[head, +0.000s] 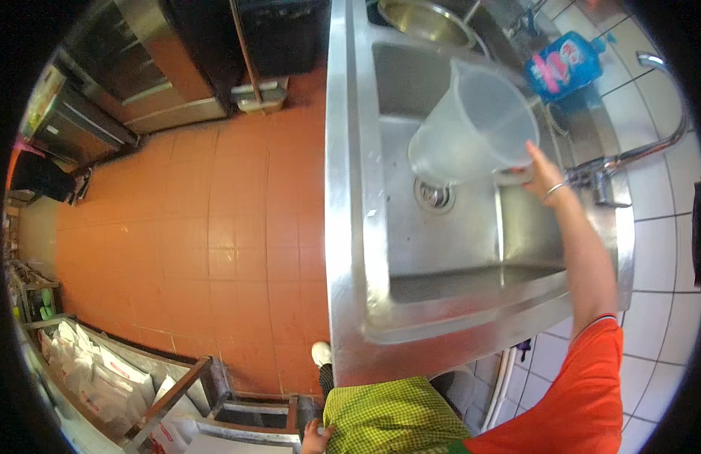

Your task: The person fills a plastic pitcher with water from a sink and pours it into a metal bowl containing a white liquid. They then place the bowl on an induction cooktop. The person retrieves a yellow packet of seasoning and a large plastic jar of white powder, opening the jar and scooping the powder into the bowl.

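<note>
A large translucent plastic measuring jug [469,127] is tilted over the stainless steel sink [441,244], its mouth facing up and to the right. My right hand [540,173], with a bracelet at the wrist, is closed on the jug's handle, close to the faucet [634,156]. Below the jug lies the sink drain [435,196]. My left hand [316,437] hangs low beside my yellow-green checked apron [390,411], its fingers slightly bent and partly cut off by the frame; nothing shows in it.
A blue detergent bottle [566,65] stands behind the sink, a metal basin [427,22] beyond it. White bags [100,380] fill a rack at lower left. A broom and dustpan [259,96] stand on the orange tiled floor. Part of another person [44,176] shows at far left.
</note>
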`<action>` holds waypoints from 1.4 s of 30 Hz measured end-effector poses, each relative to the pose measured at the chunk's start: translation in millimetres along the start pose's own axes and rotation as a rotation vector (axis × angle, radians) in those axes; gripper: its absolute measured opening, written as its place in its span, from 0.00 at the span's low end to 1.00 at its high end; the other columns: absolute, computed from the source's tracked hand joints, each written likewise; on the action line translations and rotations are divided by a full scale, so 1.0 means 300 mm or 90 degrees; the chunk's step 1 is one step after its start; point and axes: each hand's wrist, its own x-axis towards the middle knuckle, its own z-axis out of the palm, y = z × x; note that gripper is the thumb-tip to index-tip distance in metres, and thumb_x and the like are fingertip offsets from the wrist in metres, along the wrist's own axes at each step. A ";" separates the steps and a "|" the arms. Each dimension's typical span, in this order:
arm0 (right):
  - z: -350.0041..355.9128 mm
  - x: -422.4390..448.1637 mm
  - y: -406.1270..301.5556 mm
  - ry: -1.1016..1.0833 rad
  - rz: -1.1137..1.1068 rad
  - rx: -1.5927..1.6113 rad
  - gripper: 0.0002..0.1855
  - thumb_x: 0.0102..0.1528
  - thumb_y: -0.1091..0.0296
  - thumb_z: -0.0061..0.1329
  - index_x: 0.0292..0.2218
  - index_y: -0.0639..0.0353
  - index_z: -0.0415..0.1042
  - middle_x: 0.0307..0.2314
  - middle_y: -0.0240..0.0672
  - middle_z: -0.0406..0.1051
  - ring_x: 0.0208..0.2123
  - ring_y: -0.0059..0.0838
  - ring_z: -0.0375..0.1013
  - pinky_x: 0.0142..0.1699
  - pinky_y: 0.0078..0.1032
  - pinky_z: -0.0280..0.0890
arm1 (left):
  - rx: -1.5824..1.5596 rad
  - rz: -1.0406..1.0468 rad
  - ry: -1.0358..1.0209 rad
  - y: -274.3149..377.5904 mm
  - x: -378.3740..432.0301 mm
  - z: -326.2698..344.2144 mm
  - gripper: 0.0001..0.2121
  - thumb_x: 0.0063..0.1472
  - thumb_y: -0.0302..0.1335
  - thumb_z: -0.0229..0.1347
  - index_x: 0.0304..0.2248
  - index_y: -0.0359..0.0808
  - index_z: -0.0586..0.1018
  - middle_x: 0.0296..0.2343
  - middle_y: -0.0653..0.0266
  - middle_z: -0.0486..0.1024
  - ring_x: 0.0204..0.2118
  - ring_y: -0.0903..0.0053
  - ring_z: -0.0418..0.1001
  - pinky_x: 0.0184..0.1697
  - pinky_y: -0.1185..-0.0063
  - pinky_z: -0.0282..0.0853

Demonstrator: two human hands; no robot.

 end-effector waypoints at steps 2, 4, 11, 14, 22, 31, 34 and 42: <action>-0.030 0.088 0.061 -0.015 -0.020 0.091 0.37 0.45 0.44 0.46 0.49 0.58 0.55 0.45 0.41 0.59 0.47 0.37 0.58 0.53 0.42 0.45 | 0.104 0.333 0.209 0.072 -0.033 -0.032 0.27 0.49 0.32 0.54 0.49 0.33 0.62 0.50 0.44 0.53 0.56 0.63 0.47 0.53 0.68 0.53; 0.030 0.098 0.020 0.055 -0.020 0.113 0.27 0.44 0.52 0.48 0.43 0.58 0.62 0.37 0.36 0.63 0.36 0.33 0.64 0.47 0.38 0.51 | -0.020 -0.002 0.021 0.292 -0.068 -0.113 0.32 0.51 0.41 0.52 0.51 0.31 0.58 0.50 0.47 0.56 0.52 0.63 0.55 0.51 0.69 0.55; -0.091 -0.116 -0.217 0.181 -0.128 0.117 0.19 0.45 0.55 0.46 0.36 0.58 0.67 0.31 0.31 0.67 0.30 0.26 0.66 0.36 0.23 0.57 | -0.075 0.109 0.083 0.513 -0.288 -0.275 0.30 0.53 0.44 0.48 0.48 0.29 0.62 0.47 0.45 0.60 0.51 0.60 0.58 0.51 0.73 0.55; -0.176 -0.352 -0.419 0.227 -0.181 0.032 0.18 0.46 0.55 0.45 0.34 0.58 0.68 0.30 0.29 0.68 0.31 0.23 0.66 0.33 0.18 0.59 | -0.071 0.094 0.116 0.433 -0.288 -0.362 0.31 0.53 0.46 0.46 0.49 0.30 0.62 0.46 0.46 0.61 0.50 0.60 0.59 0.51 0.73 0.56; 0.301 -0.949 -0.960 -0.023 -0.182 -0.130 0.20 0.51 0.58 0.43 0.39 0.66 0.65 0.33 0.39 0.67 0.35 0.32 0.67 0.38 0.28 0.63 | -0.053 0.188 0.204 0.189 -0.281 -0.771 0.28 0.54 0.43 0.46 0.49 0.31 0.62 0.46 0.49 0.63 0.49 0.60 0.61 0.50 0.72 0.57; 1.619 -1.244 -1.251 -0.252 -0.257 -0.111 0.17 0.43 0.57 0.42 0.31 0.59 0.68 0.22 0.29 0.68 0.22 0.26 0.68 0.22 0.21 0.60 | -0.148 0.279 0.781 -0.127 -0.625 -1.725 0.21 0.51 0.36 0.49 0.42 0.32 0.69 0.43 0.52 0.66 0.47 0.60 0.62 0.50 0.70 0.58; 2.107 -1.288 -1.362 -0.465 -0.378 -0.229 0.19 0.42 0.56 0.44 0.29 0.65 0.68 0.21 0.33 0.67 0.20 0.26 0.66 0.21 0.21 0.58 | -0.142 0.082 0.943 -0.356 -0.717 -1.971 0.21 0.49 0.35 0.52 0.42 0.33 0.69 0.45 0.54 0.63 0.51 0.61 0.56 0.51 0.63 0.53; 3.534 -1.816 -1.750 -0.857 -0.519 -0.476 0.15 0.47 0.61 0.43 0.23 0.66 0.69 0.15 0.33 0.68 0.16 0.20 0.64 0.22 0.17 0.59 | -0.353 -0.464 0.853 -0.797 -0.791 -2.280 0.38 0.46 0.40 0.55 0.54 0.40 0.51 0.55 0.60 0.43 0.58 0.65 0.41 0.53 0.50 0.37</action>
